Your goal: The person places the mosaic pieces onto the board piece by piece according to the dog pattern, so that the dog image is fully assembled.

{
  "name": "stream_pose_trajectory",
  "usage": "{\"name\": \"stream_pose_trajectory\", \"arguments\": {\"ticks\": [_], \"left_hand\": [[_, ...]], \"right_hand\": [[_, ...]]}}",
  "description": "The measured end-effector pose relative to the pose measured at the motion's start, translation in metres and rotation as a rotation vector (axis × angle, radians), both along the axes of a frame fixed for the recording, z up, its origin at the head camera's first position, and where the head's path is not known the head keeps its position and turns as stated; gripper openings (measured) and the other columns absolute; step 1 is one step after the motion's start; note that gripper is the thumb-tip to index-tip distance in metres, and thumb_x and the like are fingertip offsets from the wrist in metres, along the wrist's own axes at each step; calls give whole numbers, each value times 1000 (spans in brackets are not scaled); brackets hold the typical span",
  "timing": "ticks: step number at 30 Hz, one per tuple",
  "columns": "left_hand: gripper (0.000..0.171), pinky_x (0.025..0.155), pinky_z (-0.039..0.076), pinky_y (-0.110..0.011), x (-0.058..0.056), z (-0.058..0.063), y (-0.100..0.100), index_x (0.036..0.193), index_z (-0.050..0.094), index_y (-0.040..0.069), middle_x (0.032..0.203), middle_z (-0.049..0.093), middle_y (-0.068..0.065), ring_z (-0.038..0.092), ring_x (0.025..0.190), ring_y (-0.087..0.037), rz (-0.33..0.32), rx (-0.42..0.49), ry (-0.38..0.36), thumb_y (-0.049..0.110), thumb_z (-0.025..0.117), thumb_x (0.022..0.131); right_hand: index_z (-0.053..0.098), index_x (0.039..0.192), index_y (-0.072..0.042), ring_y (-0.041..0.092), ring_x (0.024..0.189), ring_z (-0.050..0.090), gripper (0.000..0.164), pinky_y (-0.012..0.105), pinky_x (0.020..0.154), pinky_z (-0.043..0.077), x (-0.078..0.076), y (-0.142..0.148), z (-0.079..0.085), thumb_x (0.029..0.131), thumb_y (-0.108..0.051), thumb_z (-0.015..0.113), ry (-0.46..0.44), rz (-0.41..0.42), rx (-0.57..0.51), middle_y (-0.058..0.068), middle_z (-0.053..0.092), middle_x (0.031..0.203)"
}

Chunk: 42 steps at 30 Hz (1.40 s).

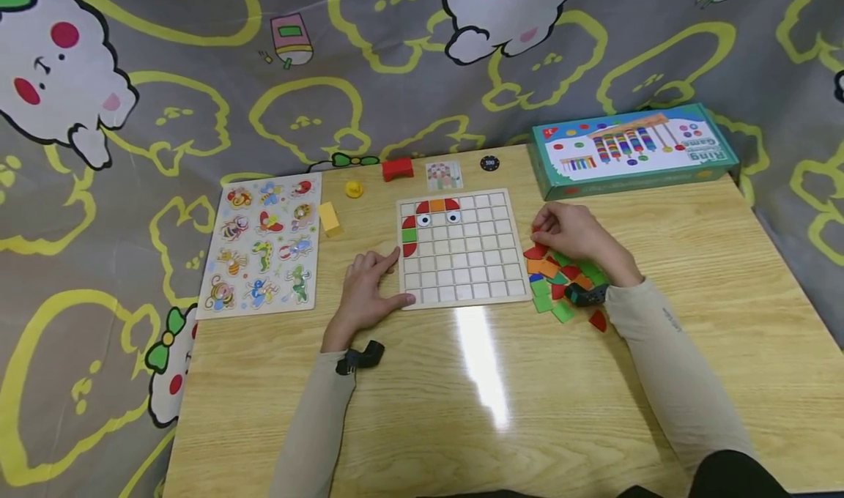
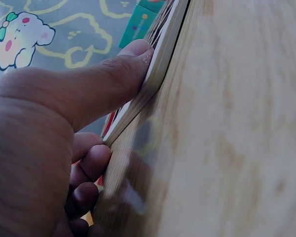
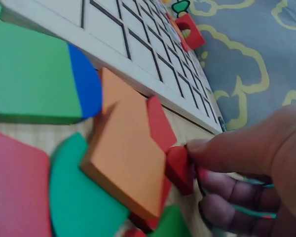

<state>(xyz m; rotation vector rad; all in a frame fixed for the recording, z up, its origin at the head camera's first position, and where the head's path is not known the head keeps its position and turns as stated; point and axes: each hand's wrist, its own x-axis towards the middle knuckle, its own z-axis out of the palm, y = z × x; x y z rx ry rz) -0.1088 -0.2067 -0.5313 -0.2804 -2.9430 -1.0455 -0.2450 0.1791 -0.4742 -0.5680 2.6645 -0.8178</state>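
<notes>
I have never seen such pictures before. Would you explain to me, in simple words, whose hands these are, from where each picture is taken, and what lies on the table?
There is no robot here: these are a person's two bare hands. The head view comes from a camera worn on the head, looking forward and down. The other two views come from cameras on the wrists, each looking at its own hand's work.

On the wooden table lie a grid board with some pieces near its upper left corner, a pile of coloured pieces at its right, a board with cartoon creatures and a green box. Some small things lie behind the grid board.

The left hand touches the grid board's left edge. The right hand pinches a small red piece.
</notes>
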Motion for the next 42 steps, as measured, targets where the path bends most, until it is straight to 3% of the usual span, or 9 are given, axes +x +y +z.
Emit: {"name": "stream_pose_trajectory", "arguments": {"ticks": [8, 15, 21, 28, 35, 42], "left_hand": [[94, 82, 26, -34, -1, -1, 3, 152, 40, 25, 105, 47, 2, 35, 92, -18, -4, 0, -21, 57, 80, 74], [94, 83, 26, -34, -4, -2, 7, 153, 38, 27, 106, 47, 2, 35, 93, -18, -19, -13, -13, 59, 79, 74], [95, 83, 27, -35, -3, 2, 6, 153, 39, 26, 106, 47, 2, 35, 93, -18, -4, -7, -19, 58, 80, 74], [93, 83, 26, -35, -1, 4, 1, 152, 40, 24, 107, 47, 2, 35, 93, -19, -1, -7, -24, 57, 80, 75], [93, 83, 26, -34, -1, 2, -1, 152, 40, 25, 107, 47, 2, 36, 94, -18, 8, 0, -23, 56, 80, 75], [94, 84, 26, -34, -1, 2, -2, 153, 39, 25, 106, 47, 2, 35, 93, -18, 1, -14, -21, 58, 80, 74]], "right_hand": [[63, 99, -7, 20, 76, 56, 11, 31, 68, 45, -3, -14, -10, 96, -18, 64, 72, 14, -76, 9, 64, 88], [66, 106, -7, 22, 83, 60, 14, 31, 74, 47, -7, -12, -6, 95, -17, 65, 51, 12, -85, 10, 66, 96], [70, 115, -7, 22, 87, 62, 28, 33, 77, 47, -7, -1, -4, 89, -18, 74, 45, 22, -53, 9, 67, 100], [73, 95, -9, 18, 73, 59, 10, 32, 68, 46, -5, -7, -2, 90, -17, 72, 54, 79, 15, 4, 68, 85], [69, 92, -9, 19, 74, 56, 9, 35, 72, 44, -4, -13, -2, 94, -18, 68, 27, 75, 76, 5, 65, 84], [66, 107, -6, 22, 83, 57, 22, 39, 77, 45, -2, -13, -1, 94, -24, 68, 8, 76, 83, 9, 65, 94]]}}
